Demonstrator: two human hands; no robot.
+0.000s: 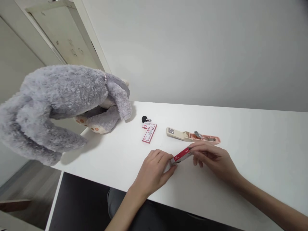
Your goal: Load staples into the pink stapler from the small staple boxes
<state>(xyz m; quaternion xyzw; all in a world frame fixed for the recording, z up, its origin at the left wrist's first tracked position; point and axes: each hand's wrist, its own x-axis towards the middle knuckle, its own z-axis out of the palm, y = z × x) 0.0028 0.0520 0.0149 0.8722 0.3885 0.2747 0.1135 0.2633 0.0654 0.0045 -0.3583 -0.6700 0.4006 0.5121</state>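
Note:
A small red and white cardboard box (182, 154) is held slightly tilted above the white table. My left hand (152, 171) is closed around its left end, thumb below and fingers on top. At the other end, the fingers of my right hand (214, 158) pinch the box; part of that end is hidden behind them. Just beyond my right hand lies an opened narrow case with a cream lid (177, 133) and a peach tray (217, 140). Metal pieces (198, 134) sit in the tray, too small to name.
Two more red and white boxes (148, 135) lie on the table (260, 150), with a black-headed key (145, 119) behind them. A large grey plush toy (67, 93) leans over the table's left end. A pale wall (192, 57) rises along the back edge.

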